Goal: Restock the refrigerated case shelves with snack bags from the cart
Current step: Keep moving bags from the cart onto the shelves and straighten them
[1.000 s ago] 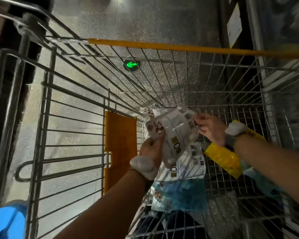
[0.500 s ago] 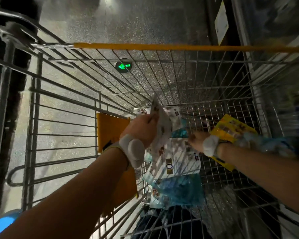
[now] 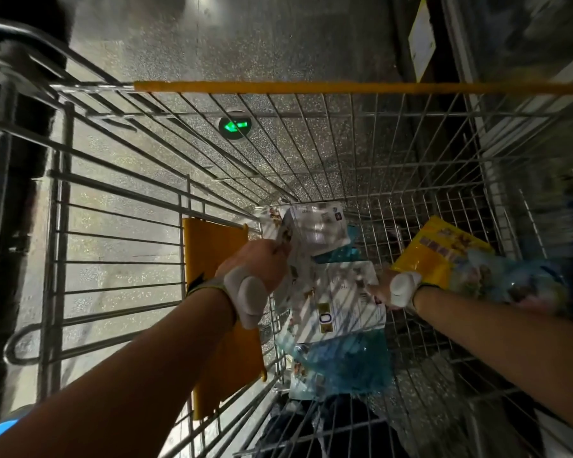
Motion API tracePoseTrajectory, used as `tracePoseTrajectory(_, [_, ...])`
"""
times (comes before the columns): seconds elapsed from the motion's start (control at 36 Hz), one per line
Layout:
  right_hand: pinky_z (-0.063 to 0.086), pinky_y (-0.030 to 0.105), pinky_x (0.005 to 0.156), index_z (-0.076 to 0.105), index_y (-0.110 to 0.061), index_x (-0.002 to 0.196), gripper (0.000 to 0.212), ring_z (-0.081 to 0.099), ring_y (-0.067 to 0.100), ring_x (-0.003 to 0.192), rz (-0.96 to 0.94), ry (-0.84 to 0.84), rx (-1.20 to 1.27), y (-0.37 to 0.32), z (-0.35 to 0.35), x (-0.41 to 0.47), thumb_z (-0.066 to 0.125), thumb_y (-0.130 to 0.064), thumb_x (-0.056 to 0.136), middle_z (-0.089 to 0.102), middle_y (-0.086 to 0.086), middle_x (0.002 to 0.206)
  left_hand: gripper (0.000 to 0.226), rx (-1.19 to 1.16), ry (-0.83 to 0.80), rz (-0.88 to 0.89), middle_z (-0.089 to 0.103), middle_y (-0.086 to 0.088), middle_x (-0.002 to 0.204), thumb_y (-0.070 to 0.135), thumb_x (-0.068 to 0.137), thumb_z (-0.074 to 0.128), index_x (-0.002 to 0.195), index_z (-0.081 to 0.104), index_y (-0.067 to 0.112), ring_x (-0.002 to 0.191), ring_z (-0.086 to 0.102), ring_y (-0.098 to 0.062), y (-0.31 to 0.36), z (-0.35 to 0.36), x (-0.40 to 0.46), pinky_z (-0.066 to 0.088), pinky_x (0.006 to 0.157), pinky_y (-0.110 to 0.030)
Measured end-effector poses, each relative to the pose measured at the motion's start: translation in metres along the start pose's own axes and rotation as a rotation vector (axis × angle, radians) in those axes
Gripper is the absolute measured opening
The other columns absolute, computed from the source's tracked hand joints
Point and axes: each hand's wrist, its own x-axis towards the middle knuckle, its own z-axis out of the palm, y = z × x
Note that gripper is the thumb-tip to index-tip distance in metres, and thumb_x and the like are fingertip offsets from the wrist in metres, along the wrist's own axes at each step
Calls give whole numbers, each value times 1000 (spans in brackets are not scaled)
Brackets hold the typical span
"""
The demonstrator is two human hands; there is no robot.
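I look down into a wire cart (image 3: 119,246). My left hand (image 3: 258,262) grips a white snack bag (image 3: 311,233) by its left edge, lifted above the pile. Below it a second white snack bag (image 3: 341,305) lies flat on a blue bag (image 3: 348,365). My right hand (image 3: 379,290) reaches down to the right edge of that flat white bag; its fingers are hidden behind my wrist band. A yellow bag (image 3: 437,256) and a pale blue bag (image 3: 516,282) sit just beyond my right forearm.
The cart's orange handle bar (image 3: 311,87) crosses the top. An orange flap (image 3: 212,252) hangs on the inner left wall. A green arrow light (image 3: 235,127) glows on the speckled floor. The dark case front (image 3: 510,44) stands at upper right.
My right hand let go of the white bag and dropped to the flat bag in the cart. My left hand kept the first bag and turned it edge-on.
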Motion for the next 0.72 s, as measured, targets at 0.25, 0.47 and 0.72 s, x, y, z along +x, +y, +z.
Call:
tracePoseTrajectory(0.25, [36,34,70,51,-11,95,14,49,24,68,-86,132,216,10,-8,-4,55,-24,99,49,3,77,42,-41,28,-10,68,-4,101,48,104,36,112,67,21,87,65,-24,-6,4,-4,50,71,-30])
tracePoseTrajectory(0.47, [29,34,63,33,-16,62,43,34,19,62,-199,352,192,39,-53,-17,67,-12,89,34,10,67,44,-2,4,5,68,-11,99,49,105,34,100,65,18,85,65,-30,-1,10,-4,48,70,-31])
tracePoseTrajectory(0.72, [46,42,69,50,-5,73,26,54,31,69,-129,385,277,63,-94,-31,63,-15,93,55,25,77,48,-31,-17,-30,70,-6,106,48,105,31,110,66,16,90,67,-23,-4,16,-6,58,85,-42])
